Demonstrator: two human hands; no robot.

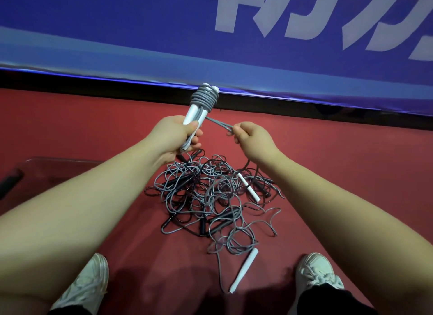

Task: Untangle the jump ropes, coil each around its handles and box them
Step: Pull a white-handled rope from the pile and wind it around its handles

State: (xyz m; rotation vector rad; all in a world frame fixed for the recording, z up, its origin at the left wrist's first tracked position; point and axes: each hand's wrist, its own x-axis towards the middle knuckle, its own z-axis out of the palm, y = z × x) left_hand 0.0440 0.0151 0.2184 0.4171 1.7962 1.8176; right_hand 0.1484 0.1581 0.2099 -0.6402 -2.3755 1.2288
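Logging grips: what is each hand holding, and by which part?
Left hand grips the white handles at their lower ends; right hand pinches the grey rope at its free loop.

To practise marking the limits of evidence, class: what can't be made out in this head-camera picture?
Head view, all:
- How many ropes form the tangle: overlapping strands hide each other.
- Whether the clear box holds anything: the left forearm covers part.
- The white handles, mid-length: wrapped by the left hand.
- The banner lettering: cut by top and right edges.
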